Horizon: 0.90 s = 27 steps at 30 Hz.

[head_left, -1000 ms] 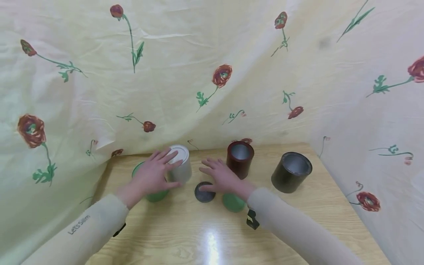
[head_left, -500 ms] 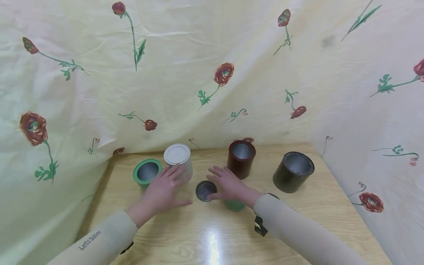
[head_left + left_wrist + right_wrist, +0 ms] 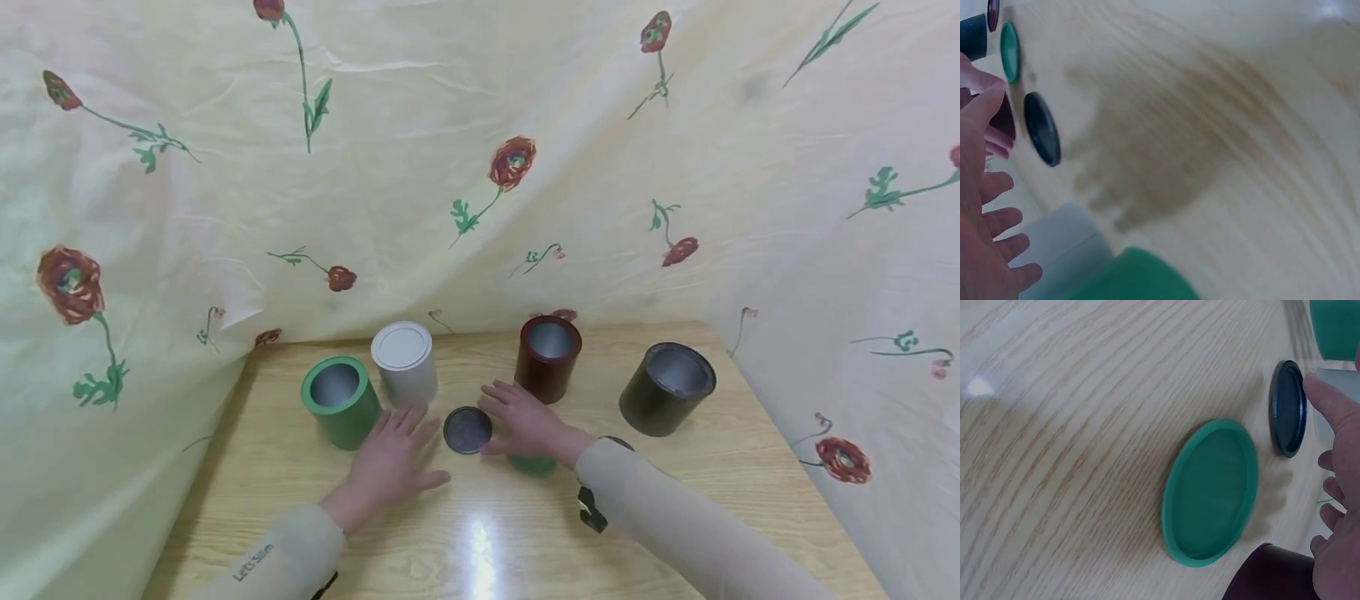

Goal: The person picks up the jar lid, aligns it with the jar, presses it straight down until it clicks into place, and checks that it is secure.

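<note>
My left hand (image 3: pixel 395 461) hovers over the table with spread fingers, in front of a green canister (image 3: pixel 347 421) and a white lidded canister (image 3: pixel 411 379). It holds nothing. Relaxed and bare too, my right hand (image 3: pixel 522 423) is over the table just right of a round black lid (image 3: pixel 467 432), its thumb tip close to that lid's edge. Partly hidden under the right hand lies a green lid (image 3: pixel 534 465), seen whole as a green disc (image 3: pixel 1211 494) in the right wrist view. Behind the right hand stands a dark red canister (image 3: pixel 546 371).
A black canister (image 3: pixel 658 400) without a lid stands farther right. The green and dark red canisters are uncovered as well. Beneath the right forearm shows the edge of another dark lid (image 3: pixel 621 443). A flowered cloth (image 3: pixel 420 167) hangs behind the wooden table (image 3: pixel 420 558).
My left hand has drawn back from over the green and white canisters, toward me and right, uncovering both. The right hand has shifted slightly right, off the black lid. The canisters stay in place.
</note>
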Each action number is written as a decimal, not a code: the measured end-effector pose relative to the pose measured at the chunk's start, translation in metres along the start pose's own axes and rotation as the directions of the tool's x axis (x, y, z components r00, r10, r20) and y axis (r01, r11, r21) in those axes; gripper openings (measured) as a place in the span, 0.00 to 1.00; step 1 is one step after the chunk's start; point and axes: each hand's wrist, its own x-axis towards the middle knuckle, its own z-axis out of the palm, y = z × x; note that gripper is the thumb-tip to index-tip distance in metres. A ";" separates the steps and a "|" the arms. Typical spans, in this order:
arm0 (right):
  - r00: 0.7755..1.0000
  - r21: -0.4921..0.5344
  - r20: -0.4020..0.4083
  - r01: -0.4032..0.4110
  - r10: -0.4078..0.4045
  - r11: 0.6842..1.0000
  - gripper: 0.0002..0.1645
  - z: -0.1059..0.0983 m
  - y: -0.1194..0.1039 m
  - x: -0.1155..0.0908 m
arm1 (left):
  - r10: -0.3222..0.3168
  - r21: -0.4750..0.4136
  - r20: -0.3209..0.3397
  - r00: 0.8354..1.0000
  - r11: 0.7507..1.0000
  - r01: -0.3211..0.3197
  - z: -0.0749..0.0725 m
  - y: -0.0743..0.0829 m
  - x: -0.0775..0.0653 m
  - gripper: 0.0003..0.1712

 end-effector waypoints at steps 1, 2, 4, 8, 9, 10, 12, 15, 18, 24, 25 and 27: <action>1.000 0.001 0.006 -0.004 0.004 1.000 0.46 0.001 0.001 0.000 | -0.009 0.002 0.001 1.000 1.000 0.009 0.003 0.001 0.001 0.48; 1.000 0.003 0.015 -0.010 0.010 1.000 0.46 0.002 0.001 0.000 | -0.017 0.008 0.002 1.000 1.000 0.017 0.006 0.001 0.001 0.48; 0.999 0.003 0.034 -0.027 0.027 1.000 0.47 0.004 0.001 0.001 | -0.031 0.017 -0.001 1.000 0.999 0.031 0.010 0.002 0.002 0.48; 0.997 -0.015 0.057 -0.042 0.043 0.999 0.48 0.008 0.002 0.003 | -0.046 0.040 -0.010 0.999 0.998 0.046 0.017 0.003 0.003 0.48; 0.999 -0.032 0.045 -0.028 0.030 0.999 0.48 0.012 0.004 0.004 | -0.047 0.044 -0.015 0.999 0.998 0.048 0.019 0.002 0.004 0.48; 0.999 -0.032 0.043 -0.022 0.023 0.999 0.48 0.012 0.004 0.004 | -0.047 0.049 -0.021 0.999 0.998 0.047 0.021 0.001 0.005 0.48; 0.999 -0.048 0.036 -0.002 0.004 0.999 0.47 0.014 0.006 0.005 | -0.047 0.056 -0.031 0.998 0.997 0.049 0.024 0.000 0.005 0.48; 0.999 -0.067 0.026 0.026 -0.024 0.997 0.48 0.015 0.008 0.008 | -0.050 0.059 -0.041 0.998 0.997 0.052 0.028 -0.001 0.007 0.48; 0.999 -0.087 0.037 0.021 -0.018 0.996 0.50 0.015 0.009 0.012 | -0.051 0.061 -0.048 0.998 0.997 0.054 0.032 -0.002 0.009 0.48; 0.999 -0.132 0.047 -0.010 0.017 0.991 0.47 0.019 0.016 0.016 | -0.070 0.056 -0.027 0.997 0.996 0.071 0.040 -0.002 0.015 0.48; 0.999 -0.131 0.049 -0.013 0.020 0.991 0.47 0.019 0.017 0.016 | -0.075 0.052 -0.025 0.997 0.996 0.076 0.041 -0.001 0.015 0.49; 0.999 -0.121 0.050 -0.010 0.016 0.993 0.45 0.021 0.019 0.016 | -0.084 0.053 -0.022 0.996 0.995 0.085 0.044 -0.001 0.016 0.49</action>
